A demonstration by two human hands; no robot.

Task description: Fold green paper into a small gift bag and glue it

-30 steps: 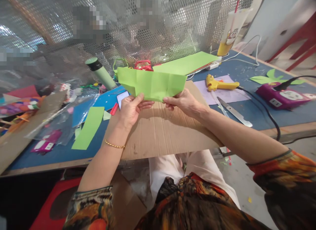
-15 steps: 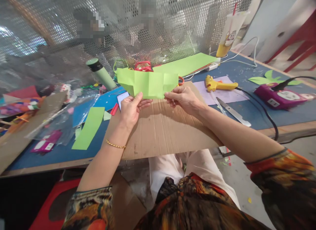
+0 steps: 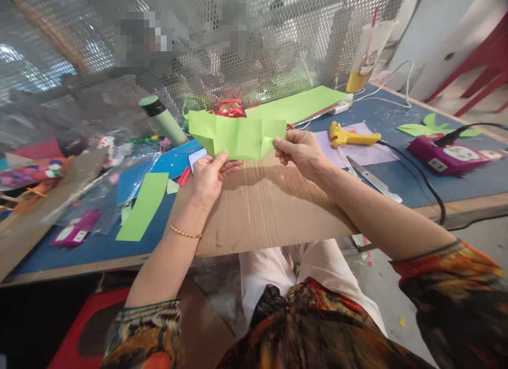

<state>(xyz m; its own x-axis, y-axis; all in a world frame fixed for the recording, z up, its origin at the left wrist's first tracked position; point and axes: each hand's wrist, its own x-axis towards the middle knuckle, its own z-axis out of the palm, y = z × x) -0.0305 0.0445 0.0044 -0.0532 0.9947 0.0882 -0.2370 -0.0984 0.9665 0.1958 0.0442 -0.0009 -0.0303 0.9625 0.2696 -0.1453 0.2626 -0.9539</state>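
A creased sheet of light green paper [image 3: 240,136] is held up above the cardboard sheet [image 3: 254,210], with several upright fold lines across it. My left hand [image 3: 212,176] pinches its lower left edge, thumb in front and the other fingers behind. At the lower right, my right hand [image 3: 299,149] grips the paper's corner between thumb and fingers. Both slanted ends of the paper bend at their creases. Behind the paper, red-framed glasses or a similar red object [image 3: 230,108] shows in part.
On the right lie a yellow glue gun [image 3: 353,135], a knife blade [image 3: 373,178] and a purple power socket box [image 3: 448,153]. A drink cup [image 3: 367,57] and a flask [image 3: 162,118] stand at the back. A green paper strip [image 3: 143,206] lies left, near plastic bags.
My right hand has slid slightly right and up along the paper, from its lower edge to the right corner. My left hand stays at nearly the same spot.
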